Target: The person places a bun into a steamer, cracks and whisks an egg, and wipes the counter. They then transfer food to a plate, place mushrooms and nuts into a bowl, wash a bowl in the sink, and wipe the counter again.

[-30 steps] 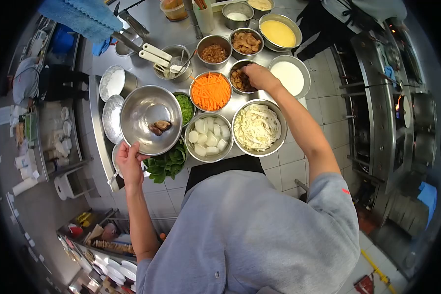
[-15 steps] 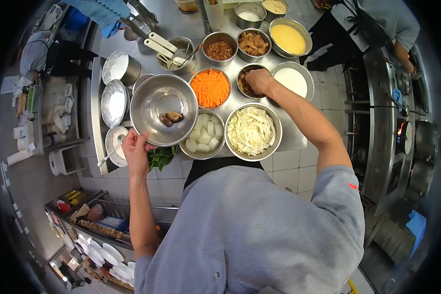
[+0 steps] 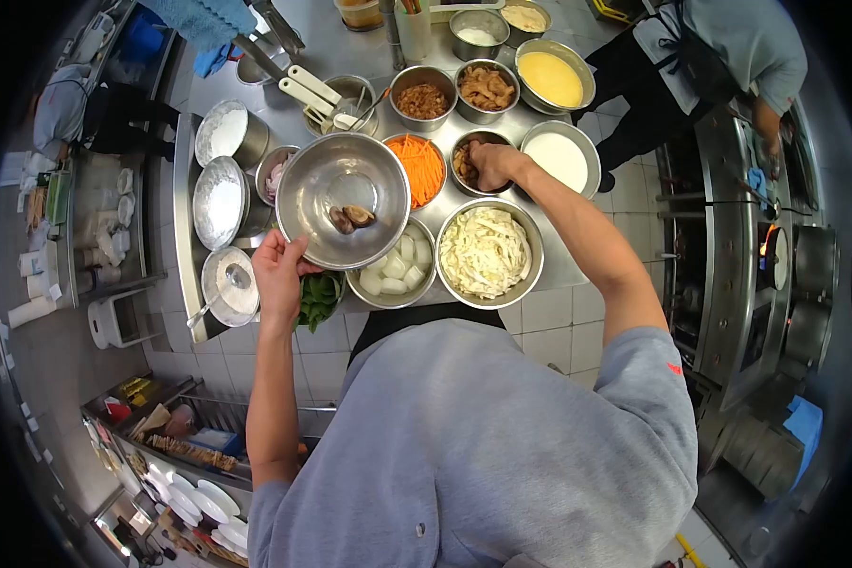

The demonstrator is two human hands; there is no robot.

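Observation:
My left hand [image 3: 282, 269] grips the rim of a shallow steel bowl [image 3: 305, 227], thumb on the edge. A few brown mushroom pieces [image 3: 350, 217] lie at its bottom. The bowl is held above the counter, partly covering the shredded carrot [image 3: 421, 170] and white chunks [image 3: 402, 269]. My right hand [image 3: 493, 166] reaches into a smaller steel bowl of brown mushroom pieces [image 3: 462, 167]. Its fingers are curled, their tips down among the pieces, and what they hold is hidden. Just below that wrist sits a bowl of pale shredded vegetable [image 3: 485, 252].
Around stand minced brown filling [image 3: 423, 99], brown meat-like pieces [image 3: 487, 87], yellow liquid [image 3: 550, 79] and white liquid [image 3: 555, 161]. White powder bowls [image 3: 221, 202] line the left edge. Green leaves [image 3: 318, 295] are below. A co-worker [image 3: 729, 57] stands at the stoves; another person [image 3: 66, 114] is far left.
My left hand has moved the steel bowl right and slightly up in view, over more of the carrot. My right hand stays in the mushroom bowl, with its fingers lower and slightly left.

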